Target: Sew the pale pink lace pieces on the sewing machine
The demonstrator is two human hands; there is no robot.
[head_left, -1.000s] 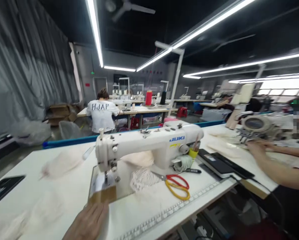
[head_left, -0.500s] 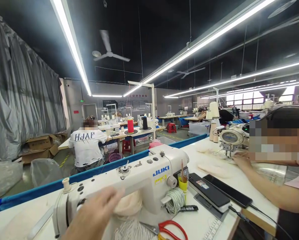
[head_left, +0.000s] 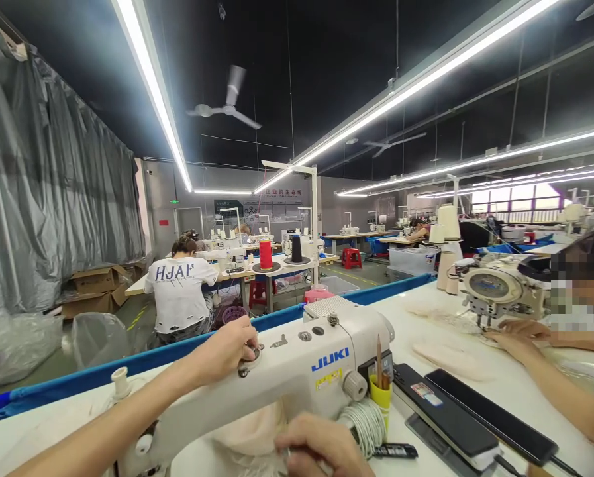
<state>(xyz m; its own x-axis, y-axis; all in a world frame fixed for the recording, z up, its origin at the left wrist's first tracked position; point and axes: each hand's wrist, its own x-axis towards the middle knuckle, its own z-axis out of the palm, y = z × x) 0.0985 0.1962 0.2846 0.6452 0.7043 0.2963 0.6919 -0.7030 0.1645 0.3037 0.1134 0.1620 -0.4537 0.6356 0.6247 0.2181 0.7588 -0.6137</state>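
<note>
A white JUKI sewing machine (head_left: 297,368) stands on the table before me. My left hand (head_left: 227,351) reaches over its arm, thumb and fingers closed on the round metal bobbin winder (head_left: 253,358) on top. My right hand (head_left: 321,445) is low in front of the machine, fingers curled. A small shiny bit shows at its fingertips, but I cannot make out what it is. Pale sheer fabric (head_left: 257,430) lies under the machine arm, behind that hand. A coil of pale cord (head_left: 363,424) hangs beside the machine's right end.
Right of the machine are a yellow cup (head_left: 380,401) with pencils, a black marker (head_left: 396,451) and two phone-like devices (head_left: 445,411). A co-worker's hands (head_left: 518,334) work at another machine (head_left: 500,285) on the right. A blue cloth trough (head_left: 78,371) runs behind the table.
My left hand has moved up from the machine's front onto the bobbin winder. My right hand has come into view where the red-handled scissors lay. The view has shifted slightly left.
</note>
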